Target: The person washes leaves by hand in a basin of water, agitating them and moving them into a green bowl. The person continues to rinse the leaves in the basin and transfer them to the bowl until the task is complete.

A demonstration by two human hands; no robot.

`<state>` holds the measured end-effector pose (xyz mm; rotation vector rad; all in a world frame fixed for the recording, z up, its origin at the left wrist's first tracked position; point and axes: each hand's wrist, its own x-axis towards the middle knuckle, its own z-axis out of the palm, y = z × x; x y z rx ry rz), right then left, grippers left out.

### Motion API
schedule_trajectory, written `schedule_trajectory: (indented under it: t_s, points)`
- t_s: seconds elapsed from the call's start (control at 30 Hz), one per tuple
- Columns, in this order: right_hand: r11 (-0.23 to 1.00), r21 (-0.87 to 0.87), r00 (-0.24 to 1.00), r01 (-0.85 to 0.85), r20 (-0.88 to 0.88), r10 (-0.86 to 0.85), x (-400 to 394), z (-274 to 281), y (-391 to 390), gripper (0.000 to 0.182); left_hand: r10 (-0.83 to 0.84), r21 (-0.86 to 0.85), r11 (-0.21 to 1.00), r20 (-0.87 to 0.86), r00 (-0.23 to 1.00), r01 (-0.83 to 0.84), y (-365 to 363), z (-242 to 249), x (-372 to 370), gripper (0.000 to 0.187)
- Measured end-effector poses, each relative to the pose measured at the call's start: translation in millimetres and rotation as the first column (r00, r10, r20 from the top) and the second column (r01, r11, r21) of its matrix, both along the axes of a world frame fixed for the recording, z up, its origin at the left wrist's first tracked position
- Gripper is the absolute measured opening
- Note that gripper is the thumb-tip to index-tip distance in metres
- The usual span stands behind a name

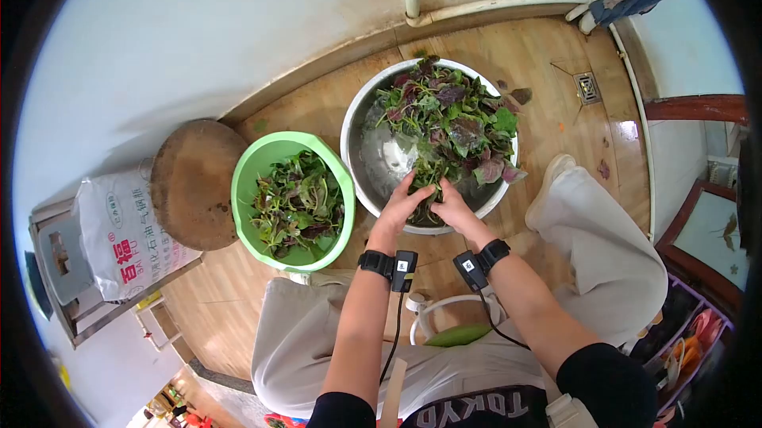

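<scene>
A steel basin [350, 142] stands on the floor in front of me, with some water in it. Heaped in its far and right side are leafy greens [456, 114], green with purple-red patches. At the near rim, my left hand [403, 204] and my right hand [458, 207] close from both sides around a bunch of the greens. Part of that bunch is hidden by my fingers. Left of the basin, a light green plastic basin [344, 214] holds more of the same leafy greens [298, 206].
A round wooden board [197, 186] leans by the wall beside a white printed sack [127, 229]. A floor drain [586, 88] lies at the right, near white pipes [508, 2]. Several loose leaves are on the floor. A purple crate [702, 301] stands at the lower right.
</scene>
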<state>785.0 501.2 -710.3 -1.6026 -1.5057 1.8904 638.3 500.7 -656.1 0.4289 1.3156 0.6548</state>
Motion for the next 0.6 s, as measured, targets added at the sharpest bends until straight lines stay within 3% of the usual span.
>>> schedule_trajectory:
  t_s: [0.03,0.07,0.13,0.17,0.23,0.33,0.37,0.43,0.53,0.6]
  points:
    - [0.999,0.053,1.0,-0.009,0.017,0.008,-2.5,14.9,2.3,0.074,-0.05,0.099,0.993,-0.144,0.988,0.065,-1.4,5.2,0.9,0.075]
    - [0.997,0.071,1.0,-0.006,0.009,0.006,-4.1,28.4,5.2,0.074,-0.032,0.159,0.986,-0.166,0.986,0.059,0.2,20.7,2.6,0.082]
    - [0.991,-0.134,0.974,0.022,-0.223,-0.052,-5.4,56.0,10.5,0.07,0.0,0.242,0.969,-0.18,0.984,0.044,-0.7,28.3,3.8,0.081]
    - [0.993,-0.113,0.972,0.023,-0.231,-0.049,-4.5,65.1,12.0,0.07,0.032,0.308,0.951,-0.183,0.983,0.026,-0.2,30.9,4.2,0.081]
    - [0.981,-0.173,0.906,0.087,-0.395,-0.15,-1.3,83.6,13.9,0.068,0.069,0.35,0.937,-0.233,0.97,0.017,0.0,36.3,4.7,0.079]
    - [0.974,-0.22,0.873,0.049,-0.465,-0.149,5.5,117.7,18.2,0.072,0.165,0.464,0.886,-0.27,0.949,-0.022,1.2,72.7,12.5,0.065]
    - [0.977,-0.205,0.87,0.051,-0.472,-0.144,8.0,128.4,19.8,0.072,0.166,0.477,0.879,-0.273,0.948,-0.017,-0.1,67.3,12.5,0.065]
    - [0.979,-0.161,0.863,-0.125,-0.505,0.027,13.6,145.2,21.8,0.073,0.256,0.617,0.782,-0.451,0.855,0.091,-3.6,51.6,12.5,0.056]
    - [0.999,0.012,0.933,-0.036,-0.357,0.038,17.6,139.0,10.3,0.063,0.315,0.625,0.776,-0.5,0.807,0.084,-10.9,69.4,22.7,0.048]
    - [1.0,-0.022,0.917,-0.015,-0.399,0.005,23.2,146.0,9.5,0.053,0.334,0.626,0.776,-0.506,0.796,0.072,-15.6,72.2,26.5,0.047]
